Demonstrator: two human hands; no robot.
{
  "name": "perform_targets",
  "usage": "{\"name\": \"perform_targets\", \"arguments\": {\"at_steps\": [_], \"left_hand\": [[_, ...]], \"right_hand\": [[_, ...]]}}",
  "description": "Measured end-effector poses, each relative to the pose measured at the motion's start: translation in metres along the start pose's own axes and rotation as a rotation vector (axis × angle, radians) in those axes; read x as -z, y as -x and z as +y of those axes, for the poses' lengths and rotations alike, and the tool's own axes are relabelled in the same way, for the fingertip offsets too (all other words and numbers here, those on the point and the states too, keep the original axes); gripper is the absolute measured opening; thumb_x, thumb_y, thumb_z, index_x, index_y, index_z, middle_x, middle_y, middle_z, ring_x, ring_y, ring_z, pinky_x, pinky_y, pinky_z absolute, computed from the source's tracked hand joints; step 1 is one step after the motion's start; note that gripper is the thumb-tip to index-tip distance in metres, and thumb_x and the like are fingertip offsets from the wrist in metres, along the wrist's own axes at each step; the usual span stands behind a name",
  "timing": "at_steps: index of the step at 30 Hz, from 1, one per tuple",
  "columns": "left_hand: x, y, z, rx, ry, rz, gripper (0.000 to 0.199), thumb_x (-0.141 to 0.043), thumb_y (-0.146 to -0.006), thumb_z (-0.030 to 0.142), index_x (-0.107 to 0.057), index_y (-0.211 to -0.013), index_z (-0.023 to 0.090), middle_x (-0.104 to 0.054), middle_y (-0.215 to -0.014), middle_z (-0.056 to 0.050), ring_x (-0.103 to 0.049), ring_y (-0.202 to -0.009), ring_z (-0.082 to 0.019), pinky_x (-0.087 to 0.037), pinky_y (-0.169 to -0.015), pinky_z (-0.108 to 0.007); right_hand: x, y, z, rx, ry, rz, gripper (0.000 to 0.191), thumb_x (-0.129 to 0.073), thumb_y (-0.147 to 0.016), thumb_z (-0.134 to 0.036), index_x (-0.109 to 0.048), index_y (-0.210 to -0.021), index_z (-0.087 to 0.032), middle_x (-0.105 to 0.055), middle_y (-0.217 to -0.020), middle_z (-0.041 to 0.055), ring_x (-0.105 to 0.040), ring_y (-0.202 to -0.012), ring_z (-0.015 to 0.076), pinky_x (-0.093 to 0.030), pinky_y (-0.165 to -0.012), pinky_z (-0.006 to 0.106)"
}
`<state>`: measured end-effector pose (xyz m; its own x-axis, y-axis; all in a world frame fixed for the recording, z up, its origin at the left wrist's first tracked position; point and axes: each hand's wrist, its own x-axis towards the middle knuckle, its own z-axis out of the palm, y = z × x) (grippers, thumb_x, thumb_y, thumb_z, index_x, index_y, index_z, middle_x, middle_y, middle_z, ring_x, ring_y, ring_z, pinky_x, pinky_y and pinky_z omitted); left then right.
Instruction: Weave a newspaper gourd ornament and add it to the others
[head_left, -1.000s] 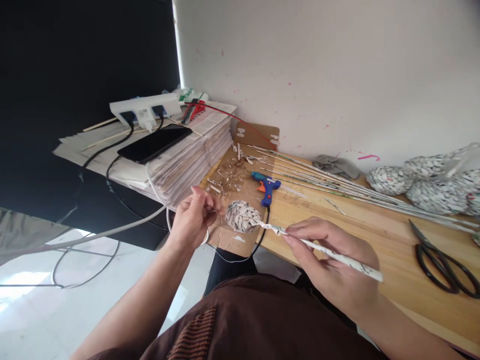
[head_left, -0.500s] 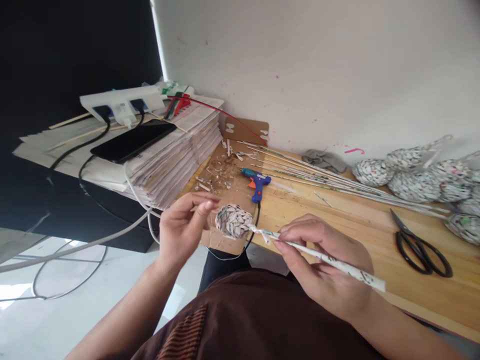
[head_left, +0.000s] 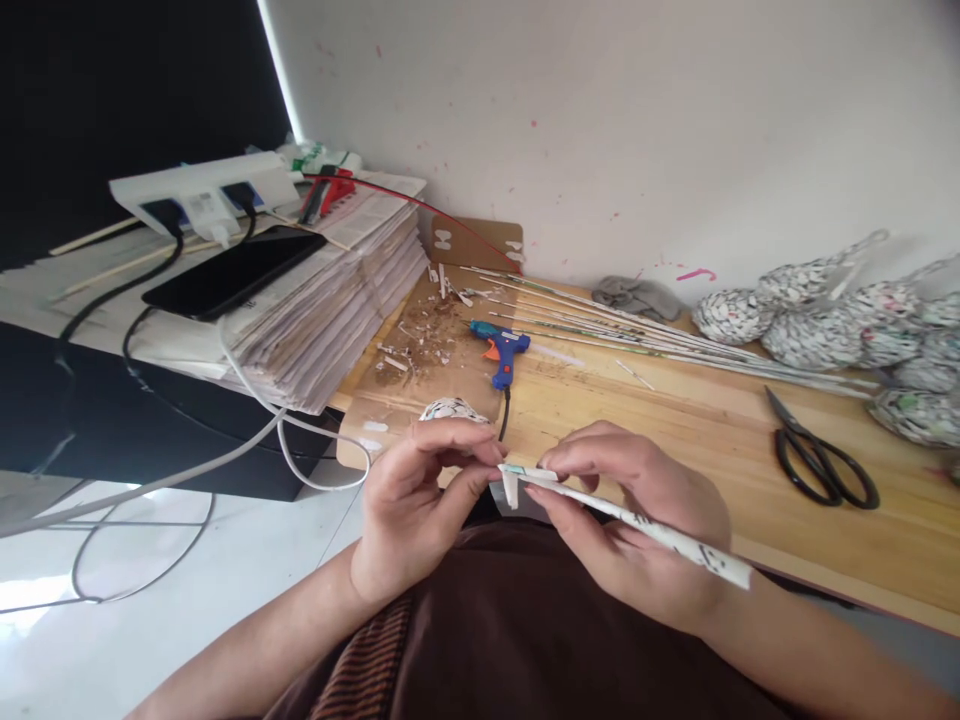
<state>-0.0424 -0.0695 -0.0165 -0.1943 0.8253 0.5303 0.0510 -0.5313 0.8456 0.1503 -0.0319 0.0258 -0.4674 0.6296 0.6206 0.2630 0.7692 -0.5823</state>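
Note:
A small woven newspaper ball (head_left: 453, 409) shows only its top behind my left hand (head_left: 427, 500). That hand's thumb and fingers pinch the twisted paper stem at the ball's neck; the grip itself is partly hidden. From there a rolled paper tube (head_left: 660, 532) runs to the right, wider and printed at its far end. My right hand (head_left: 645, 530) is closed on this tube, thumb below and fingers above. Between the hands a short folded paper end (head_left: 511, 490) hangs down.
A blue glue gun (head_left: 504, 352) lies on cardboard behind the hands, near paper scraps. Long paper tubes (head_left: 652, 345), black scissors (head_left: 817, 455) and several woven balls (head_left: 817, 335) are on the right. At left, a newspaper stack (head_left: 352, 290) bears a phone (head_left: 232, 270) and power strip (head_left: 202, 190).
My left hand has moved right, from beside the ball to the stem, and now covers most of the ball. My right hand keeps its hold on the tube. The view has shifted slightly.

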Motion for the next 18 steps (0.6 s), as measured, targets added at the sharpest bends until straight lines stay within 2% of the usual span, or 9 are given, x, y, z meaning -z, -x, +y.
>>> {"name": "perform_targets", "arguments": {"at_steps": [6, 12, 18], "left_hand": [[0.0039, 0.0027, 0.0004, 0.014, -0.030, -0.070, 0.038, -0.073, -0.081, -0.002, -0.070, -0.109, 0.024, -0.075, -0.094, -0.003, -0.075, -0.088, -0.020, -0.063, -0.080, -0.033], [0.0083, 0.0000, 0.0013, -0.032, -0.066, -0.150, 0.034, -0.072, -0.082, -0.002, -0.070, -0.105, 0.024, -0.075, -0.093, -0.004, -0.074, -0.089, -0.022, -0.061, -0.082, -0.038], [0.0103, -0.0037, 0.0022, -0.034, -0.081, -0.227, 0.032, -0.069, -0.084, -0.002, -0.069, -0.103, 0.024, -0.074, -0.093, -0.003, -0.072, -0.091, -0.021, -0.059, -0.084, -0.039]], "right_hand": [[0.0026, -0.0029, -0.0008, 0.014, 0.063, -0.052, 0.014, -0.071, -0.091, -0.019, -0.063, -0.100, -0.026, -0.072, -0.081, 0.0001, -0.067, -0.071, 0.0162, -0.056, -0.068, 0.030], [0.0053, -0.0034, -0.0022, 0.010, 0.103, -0.078, 0.015, -0.073, -0.090, -0.022, -0.065, -0.101, -0.025, -0.072, -0.083, 0.0013, -0.067, -0.076, 0.0168, -0.054, -0.071, 0.030], [0.0053, -0.0043, -0.0043, -0.064, 0.099, -0.119, 0.012, -0.074, -0.088, -0.020, -0.063, -0.090, -0.025, -0.069, -0.078, -0.0007, -0.066, -0.073, 0.0154, -0.053, -0.070, 0.027]]}}
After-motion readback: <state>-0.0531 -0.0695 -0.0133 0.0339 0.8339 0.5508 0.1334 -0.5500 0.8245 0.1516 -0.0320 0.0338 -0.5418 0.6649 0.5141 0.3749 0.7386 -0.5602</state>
